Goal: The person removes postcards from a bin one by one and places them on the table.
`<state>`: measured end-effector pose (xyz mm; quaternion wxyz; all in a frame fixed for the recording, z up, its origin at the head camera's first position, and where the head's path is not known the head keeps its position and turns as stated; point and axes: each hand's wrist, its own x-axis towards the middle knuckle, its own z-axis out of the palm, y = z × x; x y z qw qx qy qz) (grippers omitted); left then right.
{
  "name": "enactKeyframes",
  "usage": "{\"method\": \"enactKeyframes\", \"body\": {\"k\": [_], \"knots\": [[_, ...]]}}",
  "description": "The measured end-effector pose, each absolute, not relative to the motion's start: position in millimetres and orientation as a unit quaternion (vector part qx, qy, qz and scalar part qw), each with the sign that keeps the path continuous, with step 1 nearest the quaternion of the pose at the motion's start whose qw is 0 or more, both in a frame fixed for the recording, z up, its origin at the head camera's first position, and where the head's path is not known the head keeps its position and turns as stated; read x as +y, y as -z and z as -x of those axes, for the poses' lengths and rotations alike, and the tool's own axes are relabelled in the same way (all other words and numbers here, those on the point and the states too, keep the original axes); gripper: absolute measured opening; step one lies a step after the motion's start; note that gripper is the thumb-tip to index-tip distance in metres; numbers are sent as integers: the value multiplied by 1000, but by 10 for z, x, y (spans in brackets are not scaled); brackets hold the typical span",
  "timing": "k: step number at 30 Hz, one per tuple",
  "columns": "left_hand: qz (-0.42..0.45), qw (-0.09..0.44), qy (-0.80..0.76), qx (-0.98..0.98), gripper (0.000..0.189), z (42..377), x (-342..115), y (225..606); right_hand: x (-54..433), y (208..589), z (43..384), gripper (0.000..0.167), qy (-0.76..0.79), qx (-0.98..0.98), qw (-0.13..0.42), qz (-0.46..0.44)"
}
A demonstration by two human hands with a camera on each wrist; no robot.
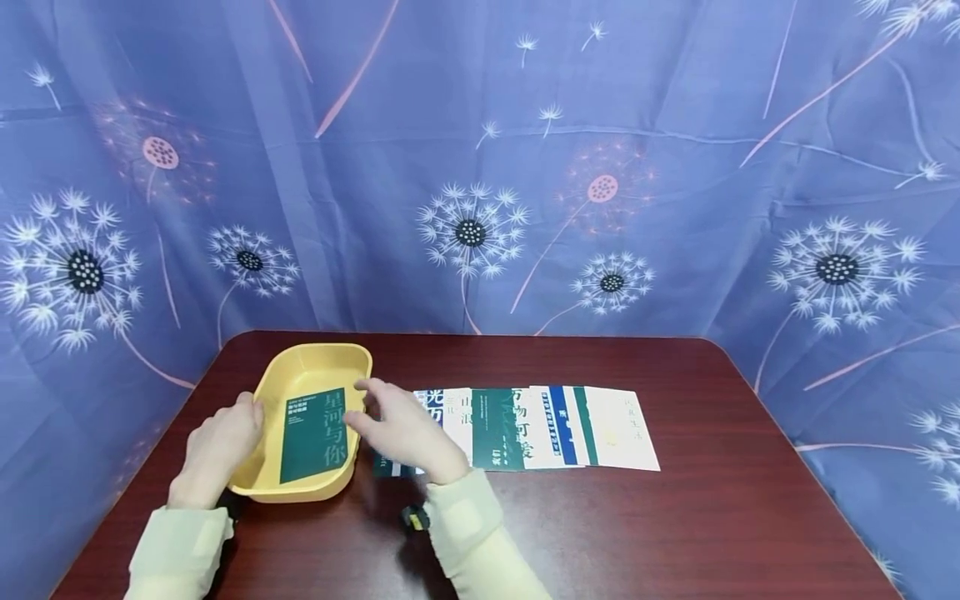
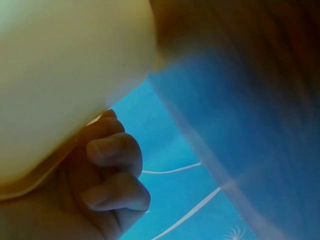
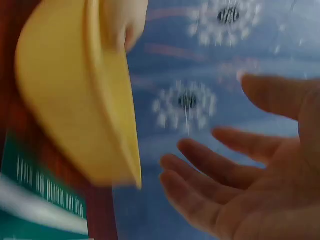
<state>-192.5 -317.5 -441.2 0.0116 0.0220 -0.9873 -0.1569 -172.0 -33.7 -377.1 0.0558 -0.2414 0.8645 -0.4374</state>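
Note:
A yellow plastic basin [image 1: 300, 492] is at the left of the table, with a flat green card [image 1: 303, 442] bearing pale lettering inside. My left hand [image 1: 221, 442] grips the basin's left rim; in the left wrist view its fingers [image 2: 117, 150] curl under the basin's edge. By the right rim is my right hand [image 1: 408, 425], holding nothing. Its fingers are spread and relaxed in the right wrist view, apart from the basin wall [image 3: 65, 90]. To the right lies a row of overlapping printed cards [image 1: 498, 433], partly hidden behind the right hand.
The dark red-brown table [image 1: 675, 533] runs back to a blue curtain [image 1: 480, 108] with a dandelion print. A white card [image 1: 622, 429] forms the right end of the row. In the right wrist view, a green card with a barcode [image 3: 45, 185] shows below the basin.

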Motion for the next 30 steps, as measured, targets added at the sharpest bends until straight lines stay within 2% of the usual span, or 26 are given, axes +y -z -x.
{"method": "enactKeyframes", "body": {"k": [5, 11, 17, 24, 30], "knots": [[-20, 17, 159, -987, 37, 1928, -3162, 4417, -746, 3781, 1745, 55, 418, 874, 44, 242], [-20, 8, 162, -986, 38, 1908, -3182, 4405, -1195, 4068, 1784, 54, 344, 901, 15, 264], [-19, 12, 165, -986, 37, 1883, -3188, 4391, -1435, 4312, 1808, 55, 258, 942, -19, 215], [-21, 30, 158, -987, 35, 1881, -3198, 4399, -1571, 4307, 1865, 77, 362, 925, 39, 106], [-23, 29, 156, -987, 34, 1905, -3178, 4416, -1602, 4340, 1934, 84, 474, 877, 75, 16]]}}
